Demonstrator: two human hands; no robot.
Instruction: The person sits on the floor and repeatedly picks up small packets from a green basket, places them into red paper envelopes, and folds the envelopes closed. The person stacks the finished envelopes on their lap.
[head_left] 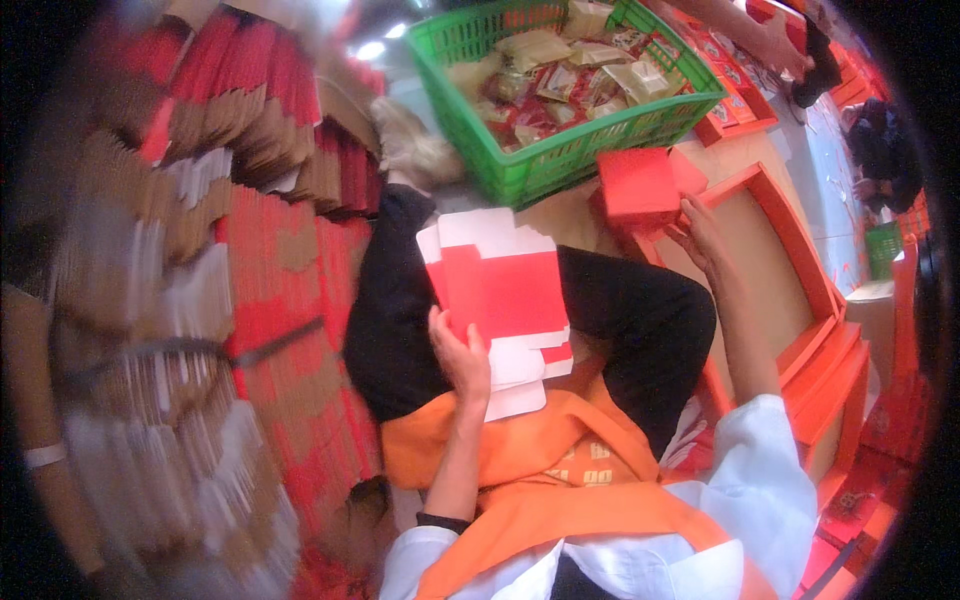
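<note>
My left hand (462,358) grips a flat, unfolded red-and-white carton (515,292), with its thumb and fingers along the carton's left edge. The carton lies over my lap, its white flaps at the far and near ends. Out to the right, my right hand (703,236) has its fingers on the near right corner of a folded red box (640,187). That box is beside the near right corner of a green plastic crate (590,140). Part of another red surface shows behind it.
Small clear and red packets (560,82) fill the crate. Tall stacks of flat cartons (285,290) line my left side, one bound by a dark strap. Shallow red-rimmed trays (745,265) are stacked on the right. Another person's arm (745,40) reaches in at the far right.
</note>
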